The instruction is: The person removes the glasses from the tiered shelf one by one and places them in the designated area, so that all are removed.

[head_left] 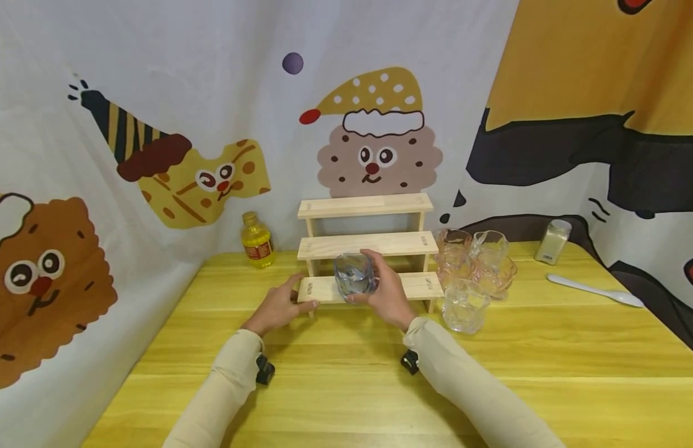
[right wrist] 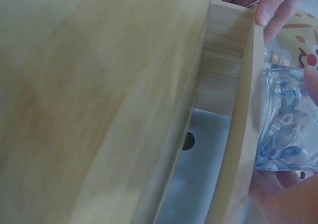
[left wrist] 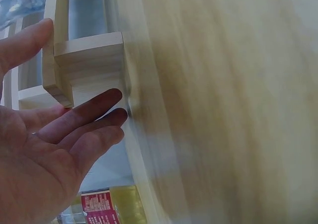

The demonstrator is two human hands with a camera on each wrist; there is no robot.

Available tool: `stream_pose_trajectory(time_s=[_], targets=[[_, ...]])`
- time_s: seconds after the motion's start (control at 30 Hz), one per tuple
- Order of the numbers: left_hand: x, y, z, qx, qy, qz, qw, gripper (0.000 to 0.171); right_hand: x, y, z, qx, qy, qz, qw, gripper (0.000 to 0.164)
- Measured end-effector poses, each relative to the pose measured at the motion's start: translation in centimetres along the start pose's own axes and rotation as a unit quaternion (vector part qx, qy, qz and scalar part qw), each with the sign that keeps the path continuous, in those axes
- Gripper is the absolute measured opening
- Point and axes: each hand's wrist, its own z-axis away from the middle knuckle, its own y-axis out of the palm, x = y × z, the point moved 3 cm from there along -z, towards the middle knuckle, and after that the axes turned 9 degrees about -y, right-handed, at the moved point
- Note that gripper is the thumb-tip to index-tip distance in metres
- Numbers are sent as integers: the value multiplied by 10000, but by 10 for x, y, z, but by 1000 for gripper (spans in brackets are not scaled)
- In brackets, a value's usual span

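Note:
A three-step wooden shelf stands on the table by the curtain. On its lowest step is a clear, bluish glass cup, and my right hand grips it from the right side. The right wrist view shows the cup at the step's front edge, thumb and fingers on either side. My left hand holds the left end of the lowest step, thumb at the front edge, index finger at the end. In the left wrist view, the other fingers extend loosely beside the shelf's leg.
Several clear and pinkish glass cups stand close to the shelf's right end. Farther right are a jar with pale contents and a white spoon. A yellow bottle stands at the back left. A printed curtain hangs behind the table.

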Motion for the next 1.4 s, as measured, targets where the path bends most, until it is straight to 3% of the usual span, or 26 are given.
stream_pose_trajectory(time_s=[0.4,0.6,1.0,1.13,1.4], targets=[[-1,1,2,31,-17,13,10000,83,14,-23,20,194,-18,-70,9998,99],[-1,2,2,67,11,57,10000,84,13,-45,39,243,-80,-296,9992,98],[1,2,-1,63,68,71,9999,84,5,-94,74,233,-207,116,9994,96],[-1,1,-1,40,54,90,9999,83,3,-109,90,394,-214,282,9986,97],[1,1,0,2,35,123,9999,83,-6,-131,118,1014,-84,-39,9948,96]])
